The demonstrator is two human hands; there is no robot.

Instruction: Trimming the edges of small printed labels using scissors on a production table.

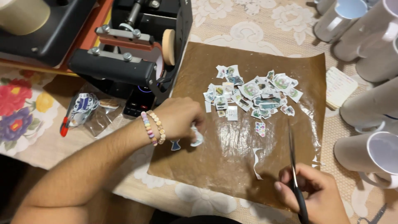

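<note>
Your left hand [180,118] is curled around a small paper cutout [197,138], white with blue print, pinched at its fingertips just above the near left part of the brown sheet [232,166]. A second little blue cutout [175,145] lies just left of it at the sheet's edge. Two bead bracelets [152,127], pastel and round, circle that wrist.

Your right hand [317,195] is closed through the handles of a pair of scissors [294,170]; the thin dark blades are shut together and point away from you over the sheet. Your two hands are well apart, one at each near corner of the sheet.

The brown sheet is glossy, crinkled and roughly square, like baking paper. A curved white paper offcut [257,162] rests on it between your hands. Farther off, in the middle of the sheet, lies a loose heap of small printed cutouts [253,94], irregular in shape, mostly white with green and blue pictures.

Under the sheet is a lace-patterned cream tablecloth [248,25]. To the far left stands a black mug press [128,54] with metal bolts and a round pad. Along the right edge lie several white mugs [373,153], smooth and cylindrical, on their sides. At the left, a clear plastic bag [89,112] holds a blue-and-white item beside a floral cloth [18,108].
</note>
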